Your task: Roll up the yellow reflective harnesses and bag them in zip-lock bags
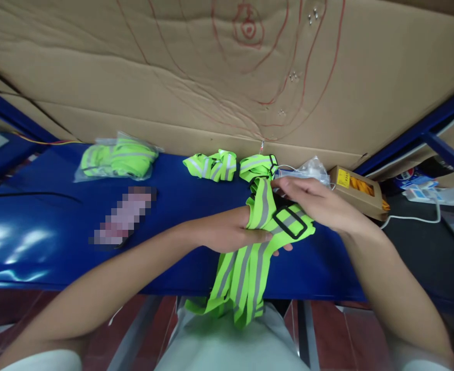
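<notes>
Head view looking down on a glossy blue table (pixel 49 232) backed by a sheet of brown corrugated cardboard (pixel 134 67) scrawled with red pen curves. At centre frame, two bare hands work a neon yellow-green woven reflective strap (pixel 246 273) with dull grey stripes. The left hand (pixel 227 233) lies flat with its fingers straight and together, and the strap is looped round them. Whether the thumb clamps it cannot be told. The right hand (pixel 317 203), just right of centre, curls over the loop and pinches the strap's upper edge with its fingertips (pixel 278 184). A black rectangular plastic buckle (pixel 290 221) sits on the strap between the hands. The strap's loose tails hang off the table's near edge toward the lap.

Behind the hands lie two folded strap bundles (pixel 211 166), soft and crumpled. At upper left a clear plastic bag (pixel 118 161) holds another folded green bundle. Right of the hands sit a crinkled clear wrapper (pixel 312 167) and a small cardboard box (pixel 360 193), whose window shows something orange inside
</notes>
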Available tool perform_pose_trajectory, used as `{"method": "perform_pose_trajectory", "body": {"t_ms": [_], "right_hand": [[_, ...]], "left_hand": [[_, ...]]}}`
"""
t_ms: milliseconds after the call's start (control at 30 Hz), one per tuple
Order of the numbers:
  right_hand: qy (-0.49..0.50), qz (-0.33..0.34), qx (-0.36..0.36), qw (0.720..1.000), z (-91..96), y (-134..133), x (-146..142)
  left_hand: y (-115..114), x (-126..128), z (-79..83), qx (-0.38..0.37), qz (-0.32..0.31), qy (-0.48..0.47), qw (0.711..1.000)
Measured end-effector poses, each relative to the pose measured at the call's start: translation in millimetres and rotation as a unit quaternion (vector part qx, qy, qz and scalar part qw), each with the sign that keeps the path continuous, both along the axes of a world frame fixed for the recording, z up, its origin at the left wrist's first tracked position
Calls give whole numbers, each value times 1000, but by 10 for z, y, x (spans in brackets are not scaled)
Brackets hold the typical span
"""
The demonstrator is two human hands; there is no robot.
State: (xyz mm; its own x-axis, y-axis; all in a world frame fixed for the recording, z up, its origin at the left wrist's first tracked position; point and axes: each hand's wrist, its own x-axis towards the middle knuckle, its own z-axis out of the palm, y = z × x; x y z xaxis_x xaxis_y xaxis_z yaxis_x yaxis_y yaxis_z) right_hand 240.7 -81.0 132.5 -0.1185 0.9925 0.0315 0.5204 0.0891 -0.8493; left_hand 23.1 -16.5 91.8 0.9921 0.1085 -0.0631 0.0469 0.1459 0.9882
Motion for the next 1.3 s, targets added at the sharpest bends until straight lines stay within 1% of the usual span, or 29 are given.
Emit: {"method": "perform_pose_trajectory", "body": {"t_ms": [67, 133, 200, 267, 300, 333, 400, 467, 533, 567, 600, 667, 700, 733, 800, 867, 933, 1000, 1033, 1067, 1100, 1167, 1200, 1233, 1300], "right_hand": [[-63, 8, 60, 996, 92, -87, -32], [-154, 44, 92, 983, 179, -170, -110], [-234, 75, 78, 966, 222, -212, -210], [-259, 66, 45, 963, 211, -203, -297], [-253, 55, 32, 965, 190, -183, -329], [-242, 49, 22, 969, 163, -158, -352], [-222, 49, 14, 974, 107, -106, -379], [-207, 51, 24, 977, 63, -74, -395], [-188, 32, 36, 981, 43, -66, -406], [-175, 20, 39, 984, 43, -69, -407], [-160, 7, 40, 986, 48, -74, -404], [-120, -12, 32, 992, 66, -83, -381], [-91, -18, 16, 996, 75, -85, -361], [-57, -23, -6, 998, 81, -85, -337], [21, -32, -68, 997, 77, -74, -292], [93, -41, -132, 986, 40, -49, -260], [147, -45, -184, 971, -32, -11, -246], [168, -48, -203, 963, -122, 28, -238], [157, -55, -185, 968, -163, 42, -232], [129, -66, -145, 979, -195, 48, -224], [85, -73, -89, 990, -216, 46, -217], [-20, -52, 23, 998, -221, 12, -214], [-65, -27, 58, 996, -211, -14, -222], [-100, 2, 70, 992, -201, -42, -238], [-140, 39, 60, 988, -200, -87, -286]], "left_hand": [[30, -2, -27, 11, 12, -3, 1000], [53, 1, -37, 43, 25, -12, 999], [63, 8, -45, 83, 33, -20, 996], [60, 14, -67, 94, 44, -20, 994], [55, 16, -86, 83, 49, -16, 995], [50, 16, -109, 62, 57, -11, 996], [40, 11, -159, -4, 66, 5, 998], [32, -1, -201, -100, 67, 21, 993], [23, -17, -226, -188, 69, 30, 979], [16, -26, -233, -212, 67, 33, 974], [8, -34, -238, -220, 63, 34, 973], [-17, -47, -248, -197, 38, 42, 979], [-32, -50, -255, -177, 20, 44, 983], [-46, -51, -265, -158, 6, 45, 986], [-70, -47, -279, -113, -1, 34, 993], [-84, -38, -278, -58, 3, 14, 998], [-90, -29, -261, -2, -11, -4, 1000], [-93, -18, -250, 40, -21, -19, 999], [-94, -11, -254, 51, -12, -26, 998], [-93, -2, -268, 55, 1, -31, 998], [-90, 9, -290, 48, 18, -34, 998], [-77, 31, -345, 14, 57, -40, 997], [-68, 42, -370, -5, 73, -44, 996], [-57, 51, -388, -16, 86, -49, 995], [-35, 62, -398, -14, 106, -59, 992]]}}
